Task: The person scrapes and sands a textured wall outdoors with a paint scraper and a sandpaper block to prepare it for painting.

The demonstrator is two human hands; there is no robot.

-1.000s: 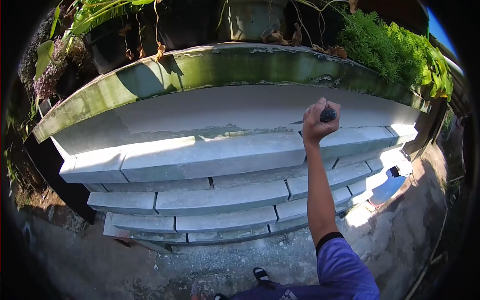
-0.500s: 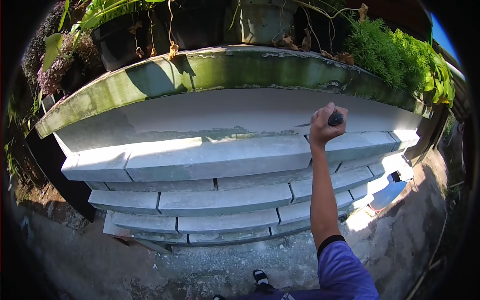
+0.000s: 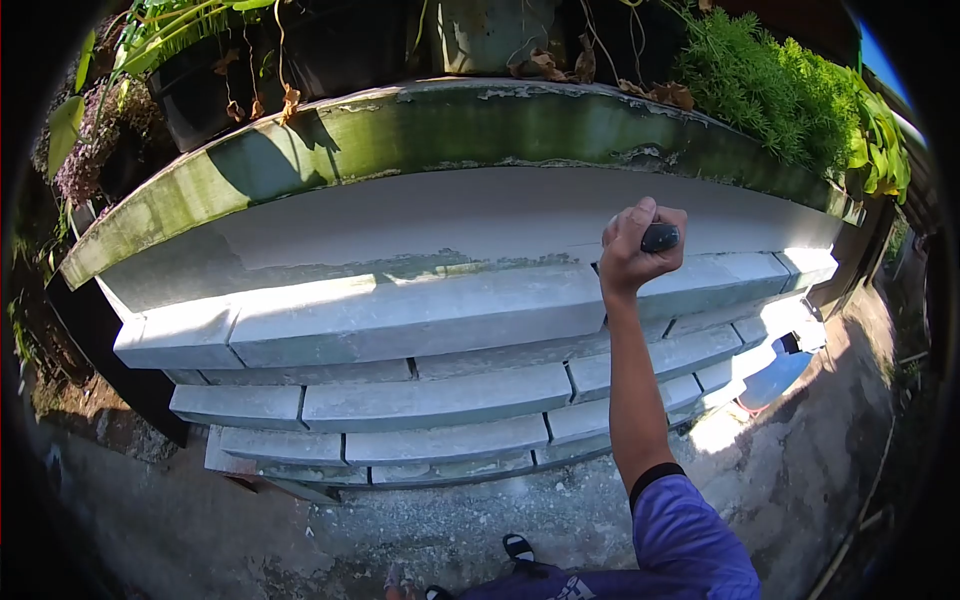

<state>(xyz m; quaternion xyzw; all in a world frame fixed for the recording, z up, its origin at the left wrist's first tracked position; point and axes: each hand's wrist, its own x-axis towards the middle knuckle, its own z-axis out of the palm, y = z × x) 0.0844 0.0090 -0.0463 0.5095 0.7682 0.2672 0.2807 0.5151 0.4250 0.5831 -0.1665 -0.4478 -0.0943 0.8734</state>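
Firmly, the right hand (image 3: 630,252) was fisted around a dark, rounded tool handle (image 3: 660,237), held at the grey concrete wall (image 3: 400,215) just above its top ledge (image 3: 400,310), toward the right end. The left hand was unseen.

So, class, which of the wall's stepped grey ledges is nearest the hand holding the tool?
The topmost ledge, the broad sunlit one: the right hand, gripping a dark-handled tool, sits at its upper edge, while the other ledges step down below it.
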